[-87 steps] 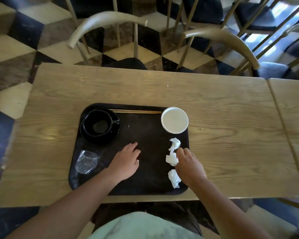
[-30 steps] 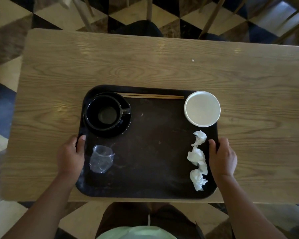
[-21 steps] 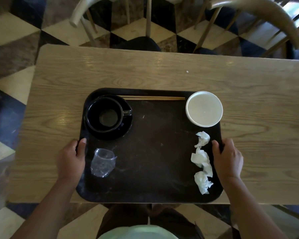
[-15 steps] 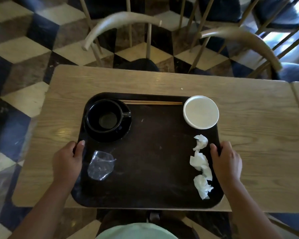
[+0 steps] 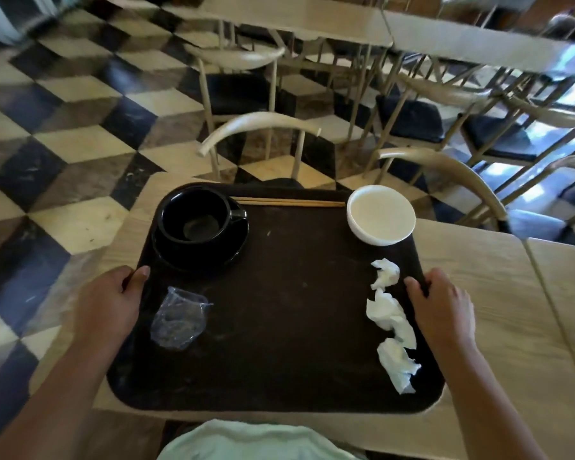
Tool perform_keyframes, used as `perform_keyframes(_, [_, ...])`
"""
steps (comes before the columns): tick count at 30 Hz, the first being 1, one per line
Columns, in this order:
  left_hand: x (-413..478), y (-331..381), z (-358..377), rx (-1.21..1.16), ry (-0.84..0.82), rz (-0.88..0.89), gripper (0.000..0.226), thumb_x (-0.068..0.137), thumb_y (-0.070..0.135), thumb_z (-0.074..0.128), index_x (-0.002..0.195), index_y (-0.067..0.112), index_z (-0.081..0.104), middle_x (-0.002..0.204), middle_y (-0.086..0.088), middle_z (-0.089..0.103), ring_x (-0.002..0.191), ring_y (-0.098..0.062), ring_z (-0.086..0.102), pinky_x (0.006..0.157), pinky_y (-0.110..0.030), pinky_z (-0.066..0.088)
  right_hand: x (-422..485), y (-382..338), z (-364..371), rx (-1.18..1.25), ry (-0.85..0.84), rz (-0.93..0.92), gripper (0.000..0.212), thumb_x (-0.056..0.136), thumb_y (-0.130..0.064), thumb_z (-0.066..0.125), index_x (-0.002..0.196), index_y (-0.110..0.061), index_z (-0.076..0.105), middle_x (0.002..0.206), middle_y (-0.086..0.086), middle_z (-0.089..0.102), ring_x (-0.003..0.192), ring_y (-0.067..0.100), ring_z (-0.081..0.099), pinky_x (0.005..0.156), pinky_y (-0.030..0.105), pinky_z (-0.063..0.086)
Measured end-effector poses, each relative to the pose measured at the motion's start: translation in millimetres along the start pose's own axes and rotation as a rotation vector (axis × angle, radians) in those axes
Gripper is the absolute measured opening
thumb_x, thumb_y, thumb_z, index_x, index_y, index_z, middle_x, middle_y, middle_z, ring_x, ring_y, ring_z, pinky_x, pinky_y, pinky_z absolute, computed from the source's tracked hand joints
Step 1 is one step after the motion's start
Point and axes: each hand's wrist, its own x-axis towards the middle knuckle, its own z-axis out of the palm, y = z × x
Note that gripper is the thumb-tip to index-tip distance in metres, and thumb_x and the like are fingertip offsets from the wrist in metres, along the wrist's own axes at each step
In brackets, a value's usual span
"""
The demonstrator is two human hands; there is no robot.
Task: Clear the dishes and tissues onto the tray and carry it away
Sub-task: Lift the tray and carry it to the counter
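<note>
A dark brown tray (image 5: 279, 327) is raised above the wooden table (image 5: 485, 293). My left hand (image 5: 108, 302) grips its left rim and my right hand (image 5: 442, 308) grips its right rim. On the tray stand a black cup on a black saucer (image 5: 196, 224) at the far left and a white bowl (image 5: 380, 214) at the far right. A pair of wooden chopsticks (image 5: 289, 202) lies along the far rim. A crumpled clear plastic cup (image 5: 176, 318) lies near my left hand. Three crumpled white tissues (image 5: 392, 318) run along the right side.
Two wooden chairs (image 5: 259, 127) with curved backs stand just beyond the table. More tables (image 5: 296, 14) and dark-cushioned chairs (image 5: 409, 117) fill the back and right. A second table (image 5: 565, 287) abuts on the right. The floor (image 5: 63, 111) to the left is checkered tile.
Both hands, once over the tray's middle, took hold of its side rims. The tray has since risen off the table toward me, and my view has tilted up toward the room.
</note>
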Motion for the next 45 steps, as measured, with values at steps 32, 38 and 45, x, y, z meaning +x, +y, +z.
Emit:
perform_keyframes(32, [-331,-94,-155,0.117,0.609,-0.710,0.038,0.098,0.028,0.058,0.076,-0.002,0.069,0.073,-0.021,0.067,0.074,-0.040,0.063,0.065,-0.042,0.042,-86,-193,17,0.166,-0.399,-0.853,0.022,0.093,-0.035,0.063,0.086,-0.015,0.055,0.069,0.000,0.056,0.060,0.014,0.052,0.047,0.028,0.033])
perform_keyframes(38, [-388,-136,-176,0.103,0.665,-0.886,0.033,0.097,0.031,0.057,0.075,0.012,0.071,0.067,-0.008,0.067,0.068,-0.033,0.063,0.066,-0.044,0.050,-141,-264,35,0.151,-0.496,-1.012,0.021,0.094,-0.032,0.063,0.084,-0.018,0.051,0.068,-0.003,0.054,0.059,0.008,0.049,0.047,0.026,0.029])
perform_keyframes(45, [-413,-189,-210,0.082,0.687,-1.068,0.032,0.097,0.032,0.058,0.073,0.016,0.071,0.064,0.003,0.058,0.059,-0.017,0.051,0.058,-0.035,0.041,-215,-351,66,0.091,-0.535,-1.140,0.021,0.094,-0.036,0.062,0.087,-0.019,0.053,0.067,-0.005,0.053,0.059,0.006,0.047,0.048,0.024,0.028])
